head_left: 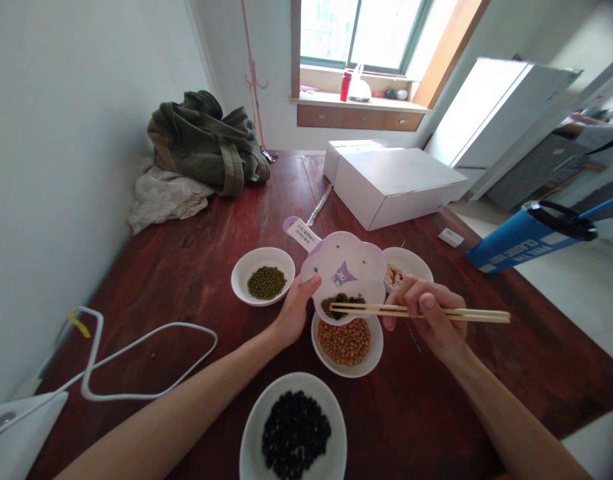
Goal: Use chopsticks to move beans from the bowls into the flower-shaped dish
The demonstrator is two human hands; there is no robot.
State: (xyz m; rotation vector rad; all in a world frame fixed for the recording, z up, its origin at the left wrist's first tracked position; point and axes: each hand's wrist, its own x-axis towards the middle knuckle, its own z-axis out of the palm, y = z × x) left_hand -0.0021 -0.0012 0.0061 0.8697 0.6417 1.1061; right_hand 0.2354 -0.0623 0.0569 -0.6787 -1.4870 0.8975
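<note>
My left hand (pixel 295 308) grips the left rim of a purple flower-shaped plate (pixel 344 270), tilted over a white bowl of yellow soybeans (pixel 346 343). A few mixed beans lie at the plate's low edge. My right hand (pixel 429 313) pinches a pair of wooden chopsticks (pixel 476 315) whose tips reach those beans. A white bowl of green mung beans (pixel 263 276) stands to the left. A bowl of black beans (pixel 293 433) sits nearest me. Behind the plate, a white bowl (pixel 411 261) holds pale pieces.
White boxes (pixel 394 183) lie at the far right of the red wooden table (pixel 186 267). A green bag (pixel 206 143) on cloth fills the far left corner. A white cable (pixel 136 360) loops at the left. A blue container (pixel 526 240) juts in from the right.
</note>
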